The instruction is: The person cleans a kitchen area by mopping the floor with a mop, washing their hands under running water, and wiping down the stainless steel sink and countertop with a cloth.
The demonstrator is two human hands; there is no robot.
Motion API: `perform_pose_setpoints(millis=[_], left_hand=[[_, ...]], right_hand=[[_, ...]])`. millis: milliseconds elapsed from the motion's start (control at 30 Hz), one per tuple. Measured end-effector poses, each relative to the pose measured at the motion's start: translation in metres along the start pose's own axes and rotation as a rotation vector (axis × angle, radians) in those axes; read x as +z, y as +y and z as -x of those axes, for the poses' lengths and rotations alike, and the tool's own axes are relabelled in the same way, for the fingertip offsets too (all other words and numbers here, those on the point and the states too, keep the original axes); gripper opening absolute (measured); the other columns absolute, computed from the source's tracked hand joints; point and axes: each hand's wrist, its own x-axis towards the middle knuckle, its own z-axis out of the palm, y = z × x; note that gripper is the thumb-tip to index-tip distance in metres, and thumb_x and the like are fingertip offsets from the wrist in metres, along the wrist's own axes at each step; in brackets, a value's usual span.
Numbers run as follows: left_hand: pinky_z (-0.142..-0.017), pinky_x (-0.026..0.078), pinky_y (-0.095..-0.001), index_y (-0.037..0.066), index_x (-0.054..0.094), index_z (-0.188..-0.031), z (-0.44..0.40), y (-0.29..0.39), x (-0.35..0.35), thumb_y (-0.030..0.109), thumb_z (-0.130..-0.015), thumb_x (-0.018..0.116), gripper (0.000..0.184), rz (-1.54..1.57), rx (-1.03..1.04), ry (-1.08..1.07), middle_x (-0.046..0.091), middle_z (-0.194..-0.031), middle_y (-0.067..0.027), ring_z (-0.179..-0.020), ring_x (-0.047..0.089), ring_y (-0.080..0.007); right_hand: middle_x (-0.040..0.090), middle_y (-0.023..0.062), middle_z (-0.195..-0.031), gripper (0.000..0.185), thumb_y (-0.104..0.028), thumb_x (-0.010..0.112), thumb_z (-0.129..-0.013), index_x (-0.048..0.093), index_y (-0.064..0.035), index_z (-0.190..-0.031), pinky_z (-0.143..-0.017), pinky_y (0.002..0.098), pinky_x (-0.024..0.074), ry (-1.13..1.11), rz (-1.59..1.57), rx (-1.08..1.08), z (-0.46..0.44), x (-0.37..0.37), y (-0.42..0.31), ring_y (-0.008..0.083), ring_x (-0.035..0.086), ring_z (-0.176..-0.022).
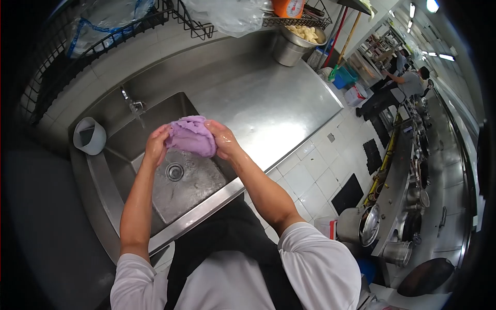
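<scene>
A bunched purple cloth (191, 136) is stretched between my two hands above the sink (116, 178). My left hand (157, 144) grips its left edge, fingers closed. The cloth's right edge is in the closed fingers of my right hand (224, 139), which looks wet. Behind the cloth, water runs from the faucet (135, 106) into the basin. Below the cloth, the round drain (174, 172) shows in the wet sink floor.
A white container (89, 136) stands on the sink's left corner. On the steel counter (268, 108), a metal pot (289, 51) of pale food stands at the back. Wire racks hang above. A person (408, 82) is farther off at right, near a long row of pans.
</scene>
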Motion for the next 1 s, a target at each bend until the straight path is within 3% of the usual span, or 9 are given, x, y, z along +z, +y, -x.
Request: perform_pose_setpoints(millis=[167,400,433,533,633,700,833,933,1000], left_hand=[[-0.084,0.05,-0.029,0.004,0.061,-0.11,-0.033,-0.003,0.077,0.029,-0.102,0.056,0.027,0.101,-0.001,0.116,0.066,-0.1,-0.0022,-0.092,0.061,-0.0105],[-0.085,0.049,-0.0306,0.004,0.059,-0.112,-0.097,-0.019,0.15,0.031,-0.099,0.06,0.03,0.057,-0.032,0.002,0.06,-0.096,-0.0016,-0.091,0.058,-0.0119],[-0.087,0.049,-0.0308,0.003,0.058,-0.114,-0.114,-0.024,0.154,0.032,-0.098,0.061,0.033,-0.023,-0.008,0.071,0.061,-0.1,-0.0029,-0.095,0.058,-0.0128],[-0.094,0.047,-0.0343,0.001,0.056,-0.122,-0.126,-0.067,0.141,0.033,-0.094,0.065,0.043,-0.466,0.098,0.29,0.061,-0.113,-0.0096,-0.107,0.057,-0.0199],[-0.101,0.044,-0.0397,0.002,0.053,-0.13,-0.139,-0.117,0.123,0.033,-0.09,0.067,0.052,-0.97,0.105,0.298,0.059,-0.124,-0.0185,-0.118,0.056,-0.0294],[-0.109,0.036,-0.0482,0.004,0.048,-0.138,-0.124,-0.132,0.133,0.033,-0.089,0.067,0.06,-1.219,0.006,0.248,0.048,-0.138,-0.0276,-0.13,0.046,-0.0419],[-0.115,0.023,-0.054,0.006,0.035,-0.149,-0.135,-0.186,0.131,0.04,-0.093,0.06,0.07,-1.567,-0.028,0.278,0.025,-0.154,-0.0294,-0.141,0.022,-0.0509],[-0.116,0.016,-0.0601,0.006,0.026,-0.154,-0.142,-0.202,0.152,0.047,-0.095,0.055,0.077,-1.687,-0.099,0.311,0.009,-0.16,-0.0284,-0.146,0.005,-0.0524],[-0.116,0.015,-0.0616,0.006,0.024,-0.154,-0.145,-0.201,0.168,0.049,-0.094,0.055,0.08,-1.725,-0.07,0.358,0.008,-0.16,-0.028,-0.146,0.002,-0.0515]], right_hand=[[0.058,0.0127,-0.126,0.043,-0.018,0.059,-0.098,0.046,0.0003,-0.135,-0.099,0.0364,0.0496,0.099,0.136,-0.128,0.021,-0.022,-0.022,0.0215,0.059,-0.115],[0.06,0.0128,-0.122,0.046,-0.013,0.065,-0.093,0.048,0.0002,-0.133,-0.095,0.0328,0.0501,0.126,0.113,-0.219,0.052,-0.074,-0.095,0.0201,0.06,-0.111],[0.061,0.0162,-0.123,0.05,-0.018,0.064,-0.094,0.046,0.0008,-0.137,-0.096,0.0333,0.0501,0.241,0.304,-0.215,0.05,-0.084,-0.106,0.0214,0.06,-0.113],[0.033,0.0302,-0.151,0.08,-0.051,0.063,-0.09,0.032,-0.0113,-0.153,-0.109,0.0533,0.0356,0.754,1.747,-0.226,0.061,-0.136,-0.105,0.0474,0.036,-0.136],[0.02,0.0293,-0.157,0.085,-0.064,0.058,-0.086,0.033,-0.0184,-0.153,-0.111,0.0651,0.0213,0.366,2.05,-0.044,0.062,-0.154,-0.08,0.055,0.02,-0.141],[0.019,0.0262,-0.158,0.079,-0.061,0.057,-0.088,0.034,-0.0223,-0.152,-0.112,0.0684,0.0159,0.248,1.99,-0.072,0.047,-0.17,-0.043,0.0545,0.014,-0.143],[0.013,0.0231,-0.161,0.077,-0.06,0.052,-0.091,0.031,-0.0207,-0.154,-0.112,0.0711,0.0068,0.151,1.944,-0.316,-0.018,-0.251,-0.031,0.0521,0.007,-0.146],[0.012,0.0219,-0.162,0.077,-0.056,0.049,-0.093,0.028,-0.015,-0.154,-0.113,0.0698,0.0018,0.529,2.086,-0.239,-0.07,-0.346,-0.114,0.0487,0.006,-0.147],[0.018,0.0231,-0.16,0.074,-0.051,0.048,-0.095,0.029,-0.0089,-0.152,-0.116,0.0627,0.0026,0.777,1.856,-0.515,-0.08,-0.456,-0.164,0.0425,0.012,-0.147]])
